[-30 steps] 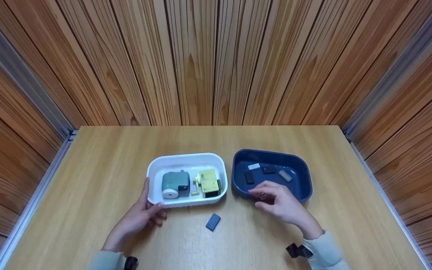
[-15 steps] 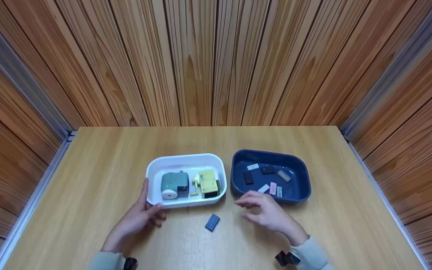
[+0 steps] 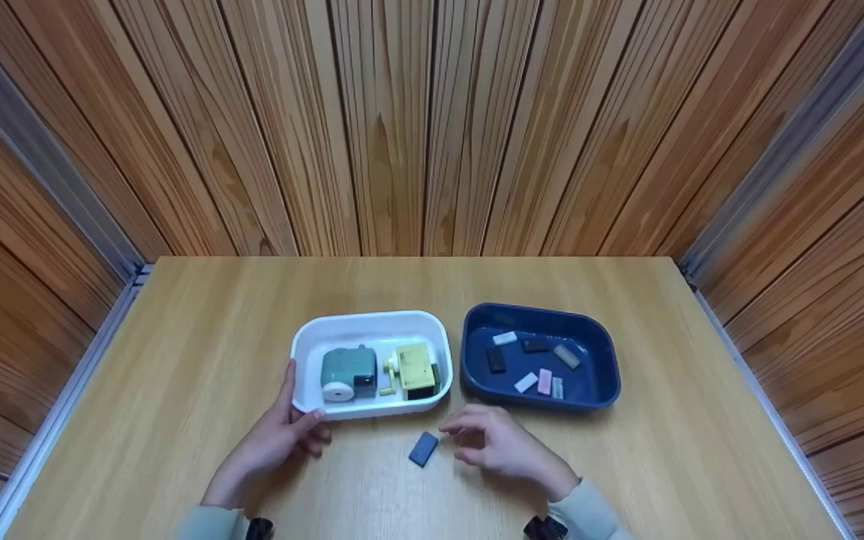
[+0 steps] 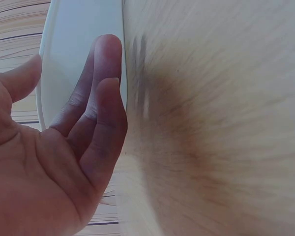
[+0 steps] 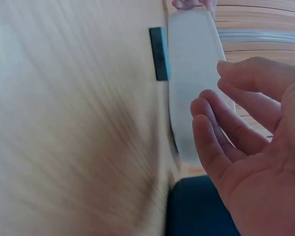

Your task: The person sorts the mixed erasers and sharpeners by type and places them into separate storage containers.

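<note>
My left hand (image 3: 271,442) rests at the near left corner of a white tray (image 3: 372,322), thumb by the front rim and a finger along the left wall. Inside the tray stand a green pencil sharpener (image 3: 348,369) and a yellow pencil sharpener (image 3: 415,369) with a crank. A dark blue eraser (image 3: 424,449) lies on the table in front of the tray. Just right of it is my right hand (image 3: 503,442), fingers loosely bent and apart from the thumb, holding nothing. In the right wrist view the eraser (image 5: 160,54) is beyond the fingertips.
A navy tray (image 3: 604,337) stands right of the white one. It holds several erasers, among them a pink eraser (image 3: 544,381), a grey eraser (image 3: 567,356) and a black eraser (image 3: 496,359). Wood-panelled walls (image 3: 432,135) enclose the table at the back and sides.
My right hand has moved left and toward me, from over the navy tray to beside the blue eraser. White, pink and greyish erasers now show in that tray's near part. My left hand stays put.
</note>
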`<act>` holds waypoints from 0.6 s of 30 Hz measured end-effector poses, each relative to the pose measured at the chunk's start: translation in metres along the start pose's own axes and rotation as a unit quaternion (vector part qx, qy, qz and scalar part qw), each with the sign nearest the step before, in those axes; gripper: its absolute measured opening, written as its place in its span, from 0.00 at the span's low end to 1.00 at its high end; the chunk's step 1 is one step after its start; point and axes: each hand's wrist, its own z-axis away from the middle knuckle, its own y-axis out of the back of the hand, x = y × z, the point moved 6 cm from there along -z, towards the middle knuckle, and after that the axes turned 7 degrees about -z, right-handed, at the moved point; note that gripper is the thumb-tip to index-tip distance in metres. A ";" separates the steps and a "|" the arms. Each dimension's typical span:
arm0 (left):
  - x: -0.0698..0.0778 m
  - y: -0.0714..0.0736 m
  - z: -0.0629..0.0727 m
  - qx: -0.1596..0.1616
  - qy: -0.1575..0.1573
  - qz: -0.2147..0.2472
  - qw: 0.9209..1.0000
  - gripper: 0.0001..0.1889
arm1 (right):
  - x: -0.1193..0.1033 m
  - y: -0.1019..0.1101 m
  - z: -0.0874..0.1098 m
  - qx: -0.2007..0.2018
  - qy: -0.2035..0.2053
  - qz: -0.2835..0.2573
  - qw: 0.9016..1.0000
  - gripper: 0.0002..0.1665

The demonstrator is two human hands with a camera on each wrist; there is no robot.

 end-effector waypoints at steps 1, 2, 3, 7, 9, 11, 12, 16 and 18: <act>0.000 0.000 0.000 0.001 -0.001 0.000 1.000 0.49 | 0.001 -0.002 0.000 -0.002 0.001 0.006 1.000 0.21; -0.001 0.000 0.001 0.002 0.000 0.001 1.000 0.49 | 0.001 -0.004 -0.001 -0.003 0.000 0.012 1.000 0.22; -0.002 0.000 0.002 0.003 0.002 0.004 1.000 0.49 | 0.002 -0.005 -0.002 -0.004 -0.003 0.015 1.000 0.22; -0.002 0.000 0.002 0.005 0.010 0.011 1.000 0.48 | 0.002 -0.009 -0.005 -0.004 -0.005 0.030 1.000 0.23; -0.002 0.000 0.002 0.005 0.011 0.012 1.000 0.48 | 0.001 -0.011 -0.008 -0.007 -0.007 0.038 0.999 0.23; -0.001 0.000 0.002 0.004 0.011 0.011 1.000 0.48 | 0.001 -0.014 -0.011 -0.010 -0.009 0.051 0.999 0.23; -0.001 0.000 0.001 0.003 0.010 0.010 1.000 0.48 | 0.001 -0.015 -0.012 -0.011 -0.012 0.058 0.998 0.23; -0.001 0.001 0.001 -0.002 0.011 0.008 1.000 0.48 | 0.003 -0.019 -0.017 -0.019 -0.029 0.066 0.997 0.25; -0.001 0.001 0.001 -0.003 0.010 0.006 1.000 0.48 | 0.004 -0.021 -0.019 -0.024 -0.038 0.060 0.997 0.25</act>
